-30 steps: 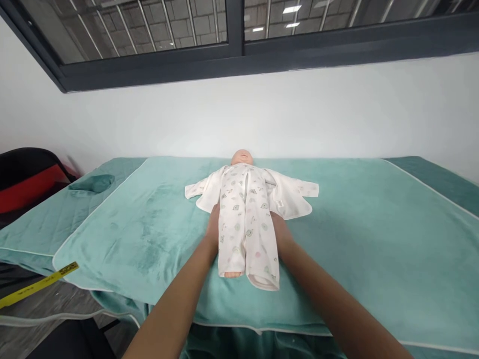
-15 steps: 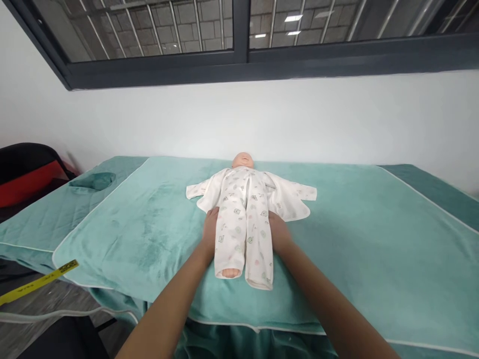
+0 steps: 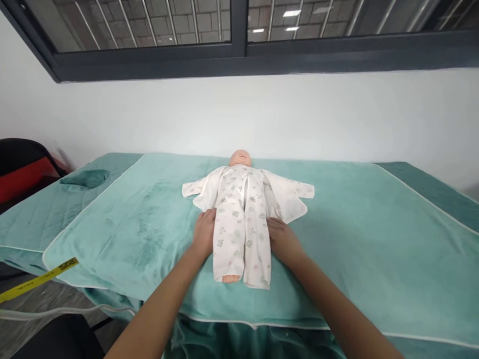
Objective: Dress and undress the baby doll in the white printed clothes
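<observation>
A baby doll [image 3: 240, 158] lies on its back, its head toward the wall, in a white printed top [image 3: 286, 192] with both sleeves spread. White patterned baby trousers [image 3: 229, 234] cover its front and legs. At the left cuff a bit of the doll's foot [image 3: 231, 278] shows; the other foot is hidden. My left hand [image 3: 204, 232] is at the trousers' left edge, fingers curled against the cloth. On the opposite edge, my right hand [image 3: 285, 242] has its fingers bent in at the cloth, fingertips partly hidden. Both hands appear closed on the fabric.
Beneath the doll is a teal padded cover [image 3: 355, 239] with white piping, over a bed against the white wall. A dark-framed window [image 3: 239, 55] is above. A yellow strip [image 3: 39, 280], a pale cable and a black-and-red chair [image 3: 28, 174] are at the left.
Both hands have shifted slightly outward, and more of their fingers shows beside the trousers. The doll and clothes keep about the same pose; the view has moved slightly.
</observation>
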Available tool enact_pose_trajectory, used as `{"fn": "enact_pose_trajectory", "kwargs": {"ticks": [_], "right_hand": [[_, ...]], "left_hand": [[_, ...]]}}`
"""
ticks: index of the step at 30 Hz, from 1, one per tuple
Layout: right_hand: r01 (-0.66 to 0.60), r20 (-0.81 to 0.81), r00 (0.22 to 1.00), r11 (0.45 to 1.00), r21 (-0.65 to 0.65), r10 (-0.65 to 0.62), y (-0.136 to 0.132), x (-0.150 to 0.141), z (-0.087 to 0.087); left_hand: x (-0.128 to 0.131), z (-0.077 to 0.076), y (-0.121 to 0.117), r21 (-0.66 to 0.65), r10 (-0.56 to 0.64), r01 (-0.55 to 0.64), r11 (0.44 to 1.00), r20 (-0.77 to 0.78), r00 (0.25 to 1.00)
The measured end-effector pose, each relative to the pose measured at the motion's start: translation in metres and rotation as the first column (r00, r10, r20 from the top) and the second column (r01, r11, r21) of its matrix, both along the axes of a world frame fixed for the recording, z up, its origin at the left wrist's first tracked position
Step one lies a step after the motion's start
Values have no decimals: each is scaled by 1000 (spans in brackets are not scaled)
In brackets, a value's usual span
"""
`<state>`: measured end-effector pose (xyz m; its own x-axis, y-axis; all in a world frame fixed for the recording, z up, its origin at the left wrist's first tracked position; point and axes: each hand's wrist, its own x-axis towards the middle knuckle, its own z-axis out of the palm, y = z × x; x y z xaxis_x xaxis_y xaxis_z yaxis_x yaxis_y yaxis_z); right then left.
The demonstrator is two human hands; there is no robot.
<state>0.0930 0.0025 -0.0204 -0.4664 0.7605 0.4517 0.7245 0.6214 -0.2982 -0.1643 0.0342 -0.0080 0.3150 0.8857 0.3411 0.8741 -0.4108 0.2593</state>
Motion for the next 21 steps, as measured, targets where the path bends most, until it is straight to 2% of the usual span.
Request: {"fn": "enact_pose_trajectory", "kwargs": {"ticks": [4,6,7,9,11,13,15,18,20,21], "right_hand": [[6,-102,995,997,-72,-14,-14,3,4],[67,-202,975,988,-140,-95,-19,10,5],[131,-250,953,978,-160,-168,-20,16,4],[304,-307,891,941,-146,-335,-15,32,2],[479,-312,820,874,-84,-480,-4,51,-1],[609,-280,745,788,-83,-606,11,69,0],[690,-213,665,698,-193,-716,27,83,4],[672,-137,606,596,-440,-784,47,92,17],[582,-178,609,587,-562,-773,58,92,29],[528,-221,617,606,-595,-755,63,89,36]], "left_hand": [[-8,-5,4,-11,-98,99,995,45,994],[-15,-8,10,-31,-123,131,991,179,976],[-18,-9,14,-36,-94,108,994,275,957],[-25,-10,23,-30,46,-36,999,441,896],[-29,-10,34,-14,237,-266,964,502,832],[-29,-8,43,-3,387,-434,901,454,802],[-26,-7,48,-2,469,-499,866,346,812],[-20,-7,50,2,531,-546,838,230,816],[-17,-8,50,12,562,-579,816,222,797],[-17,-8,49,16,571,-589,808,225,789]]}}
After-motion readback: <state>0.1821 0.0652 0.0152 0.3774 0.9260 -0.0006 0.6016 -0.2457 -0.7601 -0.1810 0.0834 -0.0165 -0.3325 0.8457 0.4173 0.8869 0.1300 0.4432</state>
